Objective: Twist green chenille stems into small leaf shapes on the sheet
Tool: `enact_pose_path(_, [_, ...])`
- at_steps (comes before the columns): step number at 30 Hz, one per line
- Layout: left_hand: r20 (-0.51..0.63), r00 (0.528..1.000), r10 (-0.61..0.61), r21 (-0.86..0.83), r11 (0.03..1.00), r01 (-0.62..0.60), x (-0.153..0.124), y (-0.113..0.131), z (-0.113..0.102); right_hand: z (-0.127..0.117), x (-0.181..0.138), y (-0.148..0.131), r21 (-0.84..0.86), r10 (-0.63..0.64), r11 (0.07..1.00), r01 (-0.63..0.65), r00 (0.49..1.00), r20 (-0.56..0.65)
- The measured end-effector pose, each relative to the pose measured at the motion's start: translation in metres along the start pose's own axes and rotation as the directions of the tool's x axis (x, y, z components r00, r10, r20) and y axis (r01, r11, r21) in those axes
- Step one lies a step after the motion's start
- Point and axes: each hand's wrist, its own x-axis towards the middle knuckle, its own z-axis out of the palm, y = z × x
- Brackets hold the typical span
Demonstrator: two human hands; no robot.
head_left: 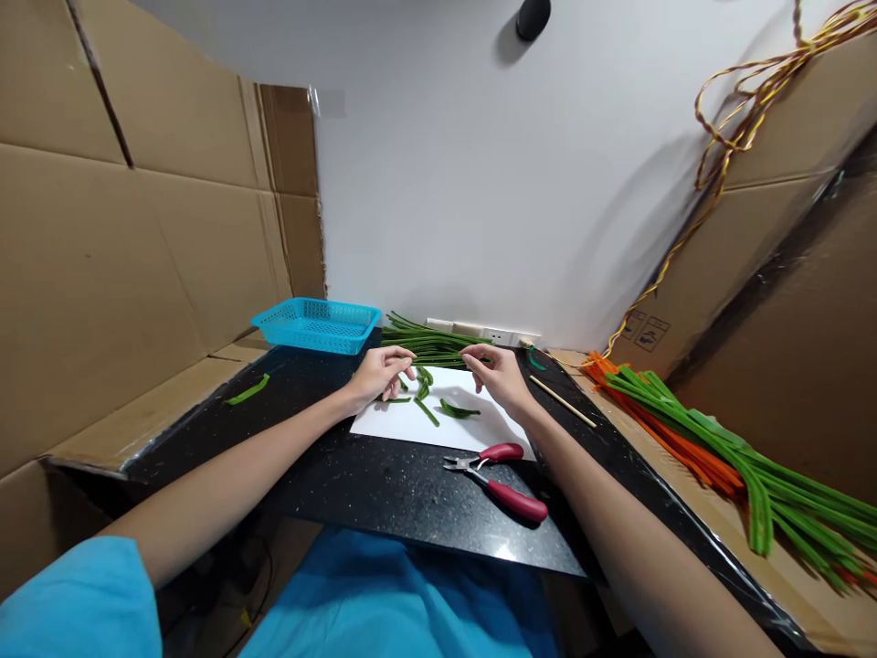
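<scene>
My left hand (385, 373) is over the left part of a white sheet of paper (374, 424), its thumb and forefinger bent close together. Level with it, my right hand (499, 373) is over the paper's right side in a similar pinch. Anything thin between the fingertips is lost against the green chenille stems (435, 347) behind. Between and below the hands, several short green pieces lie on the paper, among them a leaf-shaped piece (458, 410) and a straight piece (426, 411). Red-handled cutting pliers (507, 480) lie with jaws parted at the paper's front edge.
A blue plastic basket (319, 343) stands at the back left of the black tabletop (343, 480). A green strip (248, 390) lies before it. At right are a thin wooden stick (563, 400) and green and orange chenille stems (746, 457). Cardboard (137, 274) walls the left side.
</scene>
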Motion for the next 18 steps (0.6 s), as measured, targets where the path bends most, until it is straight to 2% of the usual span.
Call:
enact_pose_path(12, [0.005, 1.000, 0.015, 0.012, 1.000, -0.015, -0.0007, 0.0015, 0.0013, -0.0002, -0.0018, -0.0026, -0.123, 0.018, 0.992, -0.015, 0.999, 0.029])
enact_pose_path(18, [0.025, 0.999, 0.020, 0.005, 1.000, -0.020, -0.0015, 0.0003, 0.0029, 0.0018, -0.0033, -0.0055, -0.111, 0.002, 0.994, 0.004, 0.998, 0.056])
